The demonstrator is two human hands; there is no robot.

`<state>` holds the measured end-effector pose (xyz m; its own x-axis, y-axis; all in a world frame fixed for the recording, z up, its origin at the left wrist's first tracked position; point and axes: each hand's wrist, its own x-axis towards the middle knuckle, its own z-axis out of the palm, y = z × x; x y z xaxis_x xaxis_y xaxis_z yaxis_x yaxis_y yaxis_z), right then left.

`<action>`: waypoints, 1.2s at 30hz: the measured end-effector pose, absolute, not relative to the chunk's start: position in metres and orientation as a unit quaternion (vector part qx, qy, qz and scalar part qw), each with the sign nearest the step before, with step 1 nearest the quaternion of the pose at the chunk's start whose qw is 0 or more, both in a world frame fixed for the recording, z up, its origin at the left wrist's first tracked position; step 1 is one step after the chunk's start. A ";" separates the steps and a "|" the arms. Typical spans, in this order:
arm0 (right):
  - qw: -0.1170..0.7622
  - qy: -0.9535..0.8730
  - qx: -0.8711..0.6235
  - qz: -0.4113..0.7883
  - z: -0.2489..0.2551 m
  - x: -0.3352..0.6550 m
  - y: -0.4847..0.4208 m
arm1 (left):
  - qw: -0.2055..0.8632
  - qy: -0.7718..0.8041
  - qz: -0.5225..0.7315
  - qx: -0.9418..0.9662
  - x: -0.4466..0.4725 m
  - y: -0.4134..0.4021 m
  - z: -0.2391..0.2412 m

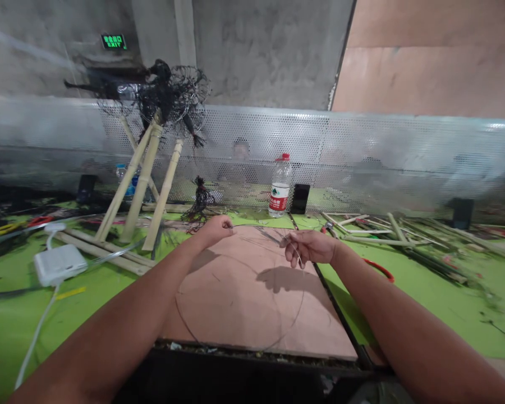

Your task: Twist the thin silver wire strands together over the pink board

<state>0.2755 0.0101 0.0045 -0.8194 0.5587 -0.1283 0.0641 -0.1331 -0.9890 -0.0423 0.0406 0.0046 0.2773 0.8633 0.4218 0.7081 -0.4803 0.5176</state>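
Observation:
My left hand (217, 227) is closed in a pinch on a thin grey wire (252, 226) above the far edge of a brown board (244, 303). My right hand (308, 247) is closed on the same wire a little to the right. The wire runs between both hands and curves down into a large loop (297, 314) that lies over the board. Both forearms reach forward from the bottom of the view.
A bamboo frame (145, 179) topped with tangled black wire stands at the back left. A water bottle (280, 187) and a dark phone (299, 198) stand by a perforated metal screen (362, 151). A white box with cable (59, 264) lies left; bamboo strips (387, 230) lie right on green cloth.

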 end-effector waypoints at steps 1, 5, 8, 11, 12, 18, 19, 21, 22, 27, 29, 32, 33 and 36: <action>0.178 -0.639 -0.244 0.707 0.004 0.275 0.010 | 0.112 0.497 0.338 0.792 -0.042 0.040 0.005; 0.171 -0.673 -0.258 0.672 0.000 0.270 0.007 | 0.112 0.494 0.329 0.797 -0.040 0.039 0.004; 0.159 -0.676 -0.258 0.672 0.000 0.266 0.006 | 0.120 0.493 0.325 0.798 -0.040 0.040 0.002; 0.158 -0.645 -0.242 0.707 0.002 0.266 0.005 | 0.120 0.498 0.334 0.792 -0.041 0.040 0.003; 0.161 -0.636 -0.236 0.717 0.003 0.267 0.005 | 0.120 0.498 0.339 0.789 -0.041 0.040 0.003; 0.208 -0.632 -0.203 0.718 0.003 0.269 0.004 | 0.109 0.510 0.346 0.779 -0.044 0.045 0.003; 0.211 -0.637 -0.204 0.713 0.003 0.269 0.004 | 0.106 0.510 0.345 0.781 -0.045 0.046 0.002; 0.209 -0.645 -0.209 0.705 0.001 0.268 0.003 | 0.105 0.507 0.344 0.784 -0.045 0.047 0.002; 0.207 -0.648 -0.211 0.702 0.001 0.268 0.003 | 0.105 0.504 0.344 0.785 -0.044 0.046 0.001; 0.195 -0.658 -0.240 0.686 0.000 0.265 0.004 | 0.108 0.496 0.344 0.790 -0.041 0.041 0.002; 0.181 -0.669 -0.264 0.671 0.000 0.262 0.003 | 0.110 0.497 0.342 0.790 -0.039 0.040 0.001; 0.154 -0.691 -0.304 0.637 -0.001 0.257 0.002 | 0.116 0.499 0.349 0.784 -0.039 0.041 0.001; 0.147 -0.699 -0.318 0.624 -0.001 0.254 0.002 | 0.119 0.499 0.355 0.782 -0.039 0.041 0.001; 0.156 -0.715 -0.367 0.574 -0.004 0.247 0.001 | 0.129 0.499 0.369 0.773 -0.039 0.039 0.003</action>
<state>0.2471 0.0012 -0.0039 -0.6823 0.7038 -0.1979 0.3458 0.0722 -0.9355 -0.0392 0.0387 0.0035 0.2287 0.8672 0.4423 0.6766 -0.4683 0.5682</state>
